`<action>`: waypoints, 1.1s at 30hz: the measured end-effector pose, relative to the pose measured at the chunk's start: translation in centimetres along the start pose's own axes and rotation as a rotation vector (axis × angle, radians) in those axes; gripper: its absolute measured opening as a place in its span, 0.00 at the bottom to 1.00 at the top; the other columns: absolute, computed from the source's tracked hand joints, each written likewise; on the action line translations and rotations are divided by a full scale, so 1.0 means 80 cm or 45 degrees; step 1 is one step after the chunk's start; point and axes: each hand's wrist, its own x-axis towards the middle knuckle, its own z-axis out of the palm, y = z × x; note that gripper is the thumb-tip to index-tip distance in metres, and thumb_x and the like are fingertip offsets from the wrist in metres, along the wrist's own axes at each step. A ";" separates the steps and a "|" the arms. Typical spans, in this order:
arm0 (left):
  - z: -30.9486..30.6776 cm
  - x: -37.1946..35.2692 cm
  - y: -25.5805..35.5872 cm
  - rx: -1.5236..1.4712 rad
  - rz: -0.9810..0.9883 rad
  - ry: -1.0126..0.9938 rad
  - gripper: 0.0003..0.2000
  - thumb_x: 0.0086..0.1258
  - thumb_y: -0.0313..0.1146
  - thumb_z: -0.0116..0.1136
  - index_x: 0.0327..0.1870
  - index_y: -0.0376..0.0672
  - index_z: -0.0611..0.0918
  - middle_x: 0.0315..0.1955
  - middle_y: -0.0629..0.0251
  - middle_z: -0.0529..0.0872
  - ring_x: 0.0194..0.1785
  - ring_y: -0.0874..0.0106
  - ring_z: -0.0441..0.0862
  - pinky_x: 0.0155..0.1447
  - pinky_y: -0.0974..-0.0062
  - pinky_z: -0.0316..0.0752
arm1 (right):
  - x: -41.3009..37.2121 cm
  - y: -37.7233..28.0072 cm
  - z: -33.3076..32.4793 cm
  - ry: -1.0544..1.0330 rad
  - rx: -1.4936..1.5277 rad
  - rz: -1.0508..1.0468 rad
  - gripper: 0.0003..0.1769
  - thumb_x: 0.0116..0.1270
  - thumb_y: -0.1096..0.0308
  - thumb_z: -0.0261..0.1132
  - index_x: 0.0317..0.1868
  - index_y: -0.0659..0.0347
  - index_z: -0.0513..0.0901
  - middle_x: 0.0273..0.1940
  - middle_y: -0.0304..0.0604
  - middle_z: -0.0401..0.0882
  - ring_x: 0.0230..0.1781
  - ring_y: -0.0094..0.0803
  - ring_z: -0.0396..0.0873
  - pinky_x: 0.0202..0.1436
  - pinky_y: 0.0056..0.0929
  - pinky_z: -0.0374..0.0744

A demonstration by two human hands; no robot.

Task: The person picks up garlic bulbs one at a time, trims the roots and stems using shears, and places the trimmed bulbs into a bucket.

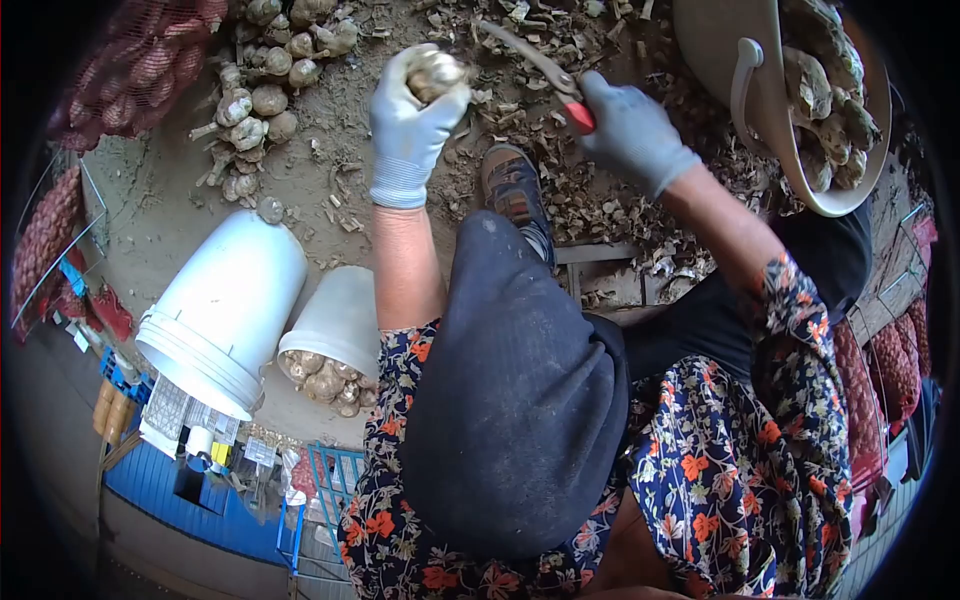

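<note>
My left hand point(410, 125), in a pale glove with a ribbed cuff, is closed around a garlic bulb point(437, 77) held up over the littered ground. Gripped in my gloved right hand point(635, 130) is a red-handled cutting tool point(535, 58) with a long curved blade. The blade points up and left toward the bulb, with a gap between its tip and my left hand. Below the hands, a shoe point(512, 185) rests among dry trimmings point(610, 200).
Garlic bulbs point(250, 130) with short stems lie on the ground at left. A white bucket point(225, 300) stands beside a second bucket point(335, 310) with bulbs at its mouth. A beige bucket point(730, 60) holding bulbs is at right. Filled red mesh bags point(140, 70) sit upper left.
</note>
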 end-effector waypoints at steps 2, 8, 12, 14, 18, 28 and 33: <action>0.003 -0.003 -0.017 -0.476 -0.051 0.029 0.20 0.59 0.20 0.61 0.54 0.35 0.74 0.43 0.61 0.80 0.45 0.71 0.81 0.52 0.73 0.79 | -0.025 0.001 0.007 -0.026 0.250 0.124 0.18 0.63 0.56 0.63 0.38 0.62 0.70 0.30 0.59 0.80 0.37 0.59 0.79 0.40 0.51 0.76; 0.028 -0.014 -0.030 -1.005 -0.040 0.020 0.20 0.56 0.13 0.58 0.51 0.39 0.74 0.39 0.69 0.76 0.41 0.78 0.75 0.49 0.79 0.76 | -0.061 -0.035 0.031 -0.346 0.698 0.265 0.28 0.61 0.51 0.65 0.50 0.65 0.70 0.37 0.61 0.79 0.41 0.56 0.79 0.47 0.43 0.75; 0.039 -0.027 -0.016 -0.649 -0.177 0.098 0.21 0.55 0.15 0.62 0.51 0.37 0.75 0.40 0.69 0.78 0.39 0.81 0.76 0.47 0.82 0.76 | -0.039 -0.050 0.040 -0.218 0.750 0.148 0.22 0.62 0.54 0.65 0.42 0.67 0.73 0.33 0.54 0.80 0.36 0.47 0.79 0.43 0.40 0.75; 0.026 -0.025 -0.020 -0.861 -0.201 0.051 0.23 0.54 0.16 0.61 0.53 0.38 0.75 0.42 0.63 0.80 0.43 0.75 0.80 0.48 0.76 0.80 | -0.041 -0.042 0.048 -0.235 0.866 0.245 0.21 0.61 0.54 0.65 0.39 0.67 0.75 0.33 0.56 0.79 0.35 0.48 0.79 0.42 0.40 0.75; -0.045 -0.010 -0.052 -1.262 -0.094 0.129 0.20 0.55 0.17 0.55 0.50 0.45 0.78 0.46 0.60 0.82 0.50 0.65 0.81 0.50 0.62 0.82 | -0.049 0.001 0.068 -0.353 1.071 0.550 0.21 0.59 0.53 0.65 0.33 0.67 0.76 0.29 0.53 0.77 0.30 0.41 0.74 0.39 0.37 0.73; -0.172 0.134 -0.176 0.395 -0.579 0.973 0.28 0.54 0.31 0.71 0.57 0.36 0.73 0.35 0.57 0.83 0.30 0.66 0.80 0.24 0.73 0.74 | -0.032 -0.004 0.059 -0.448 0.723 0.438 0.22 0.59 0.53 0.64 0.38 0.66 0.74 0.37 0.60 0.79 0.41 0.57 0.78 0.46 0.44 0.74; -0.126 0.067 -0.118 -0.144 -0.374 0.836 0.22 0.54 0.26 0.69 0.52 0.37 0.77 0.36 0.64 0.83 0.32 0.75 0.80 0.32 0.80 0.76 | -0.026 -0.014 0.048 -0.502 0.573 0.342 0.21 0.58 0.55 0.64 0.41 0.66 0.72 0.38 0.64 0.78 0.45 0.58 0.77 0.48 0.47 0.74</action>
